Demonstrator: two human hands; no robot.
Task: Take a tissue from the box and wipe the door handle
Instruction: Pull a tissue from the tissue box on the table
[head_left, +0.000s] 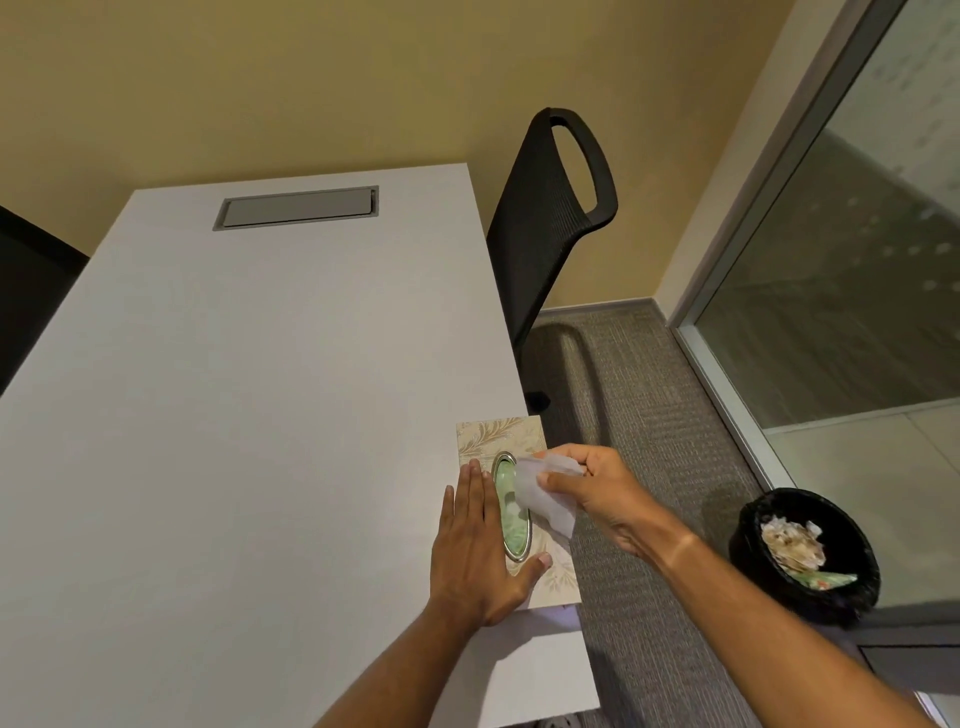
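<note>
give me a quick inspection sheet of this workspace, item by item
surface: white table, bare except for a closed grey hatch near its far end.
job's things: tissue box at the table's right edge; tissue partly pulled out; door handle not in view.
clutter: nothing seen on the table.
hands: left hand flat on the box, steadying it; right hand pinching the tissue in its fingers.
cables: nothing seen.
surroundings: black chair, bin holding paper waste, grey carpet, glass partition.

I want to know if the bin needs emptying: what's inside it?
The bin holds crumpled paper and a green scrap. Anything beneath them is covered.
</note>
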